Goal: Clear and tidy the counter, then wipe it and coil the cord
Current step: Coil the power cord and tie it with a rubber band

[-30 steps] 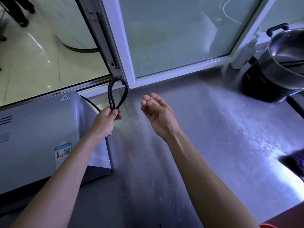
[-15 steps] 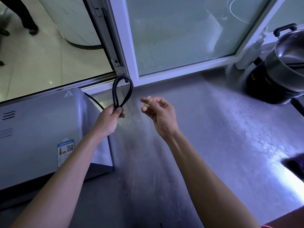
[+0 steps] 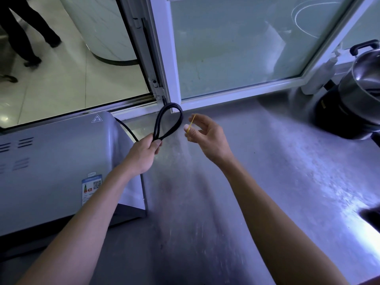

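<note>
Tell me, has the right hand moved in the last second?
Cannot tell for the arm; the camera shifted. The right hand stays beside the looped cord, but its fingers now stretch the yellow rubber band.

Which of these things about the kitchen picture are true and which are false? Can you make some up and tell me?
1. The left hand grips a folded loop of black cord. True.
2. The right hand pinches a thin yellow rubber band. True.
3. The rubber band is already wrapped round the cord. False: it is off to the right of the loop, not touching it.
4. The cord lies flat on the counter. False: the loop is held up above it.
5. A shiny metal pot sits at the far right. True.
6. The grey appliance is right of both hands. False: it is on the left, under the left arm.
</note>
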Demonstrator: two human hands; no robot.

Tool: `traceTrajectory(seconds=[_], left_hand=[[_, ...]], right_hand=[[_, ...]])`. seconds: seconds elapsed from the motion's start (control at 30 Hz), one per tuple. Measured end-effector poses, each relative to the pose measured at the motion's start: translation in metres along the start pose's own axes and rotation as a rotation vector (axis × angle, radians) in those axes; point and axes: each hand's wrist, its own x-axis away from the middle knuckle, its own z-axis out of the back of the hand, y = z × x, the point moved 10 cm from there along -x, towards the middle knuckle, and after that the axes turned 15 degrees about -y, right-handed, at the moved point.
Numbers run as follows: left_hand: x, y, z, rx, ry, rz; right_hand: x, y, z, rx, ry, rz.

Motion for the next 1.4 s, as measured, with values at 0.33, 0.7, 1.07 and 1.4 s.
traceTrajectory(seconds=[0.33,0.7,1.07,1.4], left_hand=[[0.004,0.008,-0.003,-0.180,-0.100,-0.037],[0.005,0.017,-0.003,-0.107,-0.101,-0.110],[0.010,0.028,0.003,-0.021,-0.075,-0.176],[0.010,0.035,0.006,0.012,-0.049,-0.190]], right_hand=[[-0.043,-0.047,-0.014,0.537,-0.149,-0.007],[-0.047,-0.028,-0.030,0.189,-0.233,-0.019],[-0.048,-0.005,-0.042,0.000,-0.294,-0.124],[-0.043,0.005,-0.056,0.154,-0.394,-0.192]])
